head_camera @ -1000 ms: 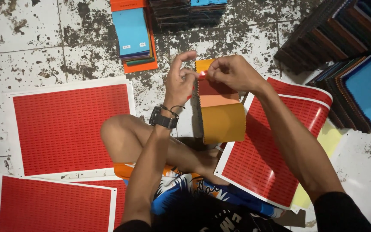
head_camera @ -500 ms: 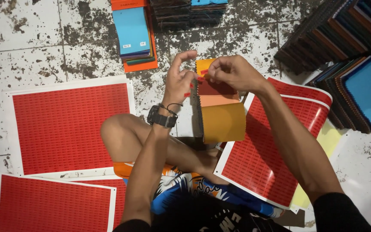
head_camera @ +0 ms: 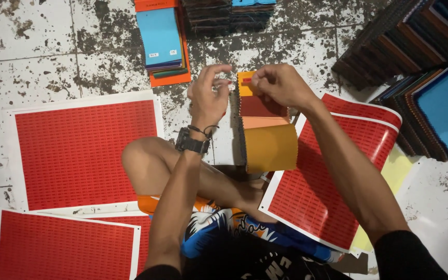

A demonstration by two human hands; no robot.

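I sit on the floor with a fabric swatch booklet (head_camera: 268, 140) held up over my knee; its flaps are orange, dark red and mustard yellow. My right hand (head_camera: 281, 85) pinches its top edge, where a small red sticker sits on the orange flap. My left hand (head_camera: 208, 96), with a black watch on the wrist, hovers just left of the booklet with the fingers curled and the thumb and forefinger near each other; whether it holds a sticker is too small to tell.
Large red sticker sheets lie on the tiled floor at the left (head_camera: 81, 150), lower left (head_camera: 63, 249) and right (head_camera: 327, 192). A blue and orange swatch booklet (head_camera: 162, 41) lies ahead. Stacks of dark and blue swatch booklets (head_camera: 421, 67) fill the upper right.
My left hand has shifted slightly left and away from the booklet's top. The right hand and the booklet stay about where they were.
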